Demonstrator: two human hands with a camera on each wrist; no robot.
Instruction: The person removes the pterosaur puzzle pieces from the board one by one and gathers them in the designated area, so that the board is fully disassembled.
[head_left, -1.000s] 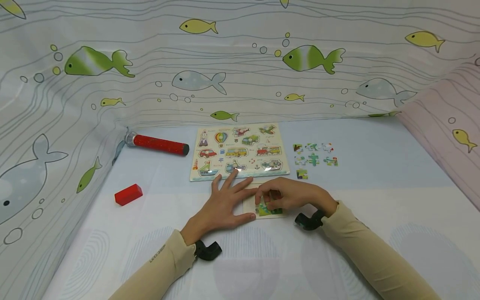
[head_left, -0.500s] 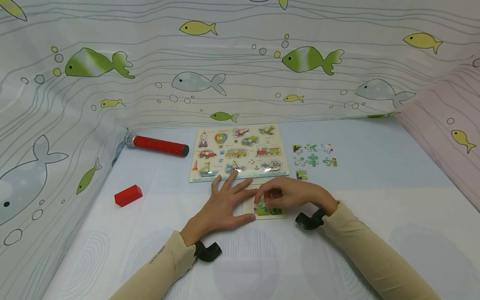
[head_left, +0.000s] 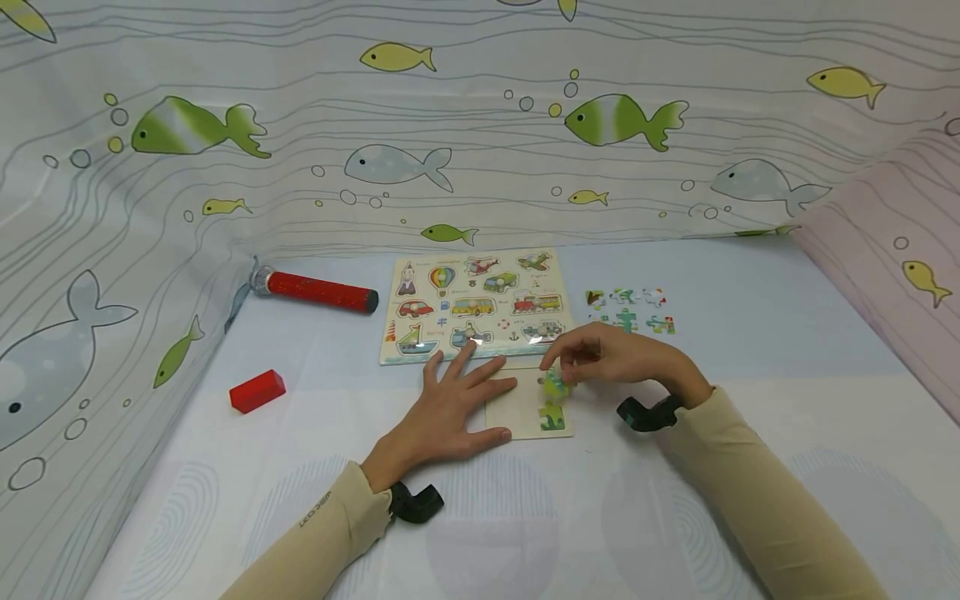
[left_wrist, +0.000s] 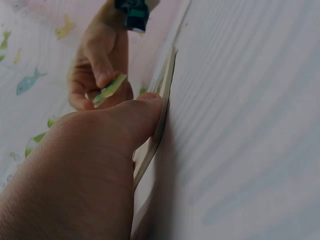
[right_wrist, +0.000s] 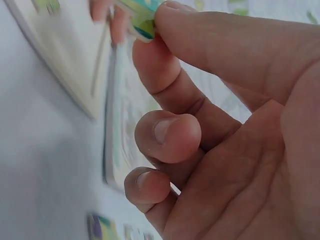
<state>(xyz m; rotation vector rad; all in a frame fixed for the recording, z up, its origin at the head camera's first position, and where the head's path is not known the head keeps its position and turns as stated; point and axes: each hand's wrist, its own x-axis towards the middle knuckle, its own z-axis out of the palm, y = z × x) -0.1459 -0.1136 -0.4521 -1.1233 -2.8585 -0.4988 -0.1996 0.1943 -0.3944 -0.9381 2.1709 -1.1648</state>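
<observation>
Between thumb and index finger, my right hand (head_left: pixel 618 358) pinches a green jigsaw puzzle piece (head_left: pixel 555 385), raised above a small pale puzzle board (head_left: pixel 516 417). In the left wrist view that piece (left_wrist: pixel 110 91) is tilted and apart from the board. The right wrist view shows only part of the piece (right_wrist: pixel 144 22), at its top edge. Another green jigsaw piece (head_left: pixel 552 417) lies in the board's lower right corner. My left hand (head_left: pixel 450 417) is spread flat at the board's left side, its thumb touching the edge.
Behind the hands lies a larger vehicle-picture puzzle board (head_left: pixel 472 304). Several loose jigsaw pieces (head_left: pixel 626 317) are set out at the right, partly hidden by my right hand. A red flashlight (head_left: pixel 318 289) and a red block (head_left: pixel 257 391) lie at the left.
My right hand has risen off the small board and moved back and right, lifting a green jigsaw piece away from the one in the corner. The left hand stays put.
</observation>
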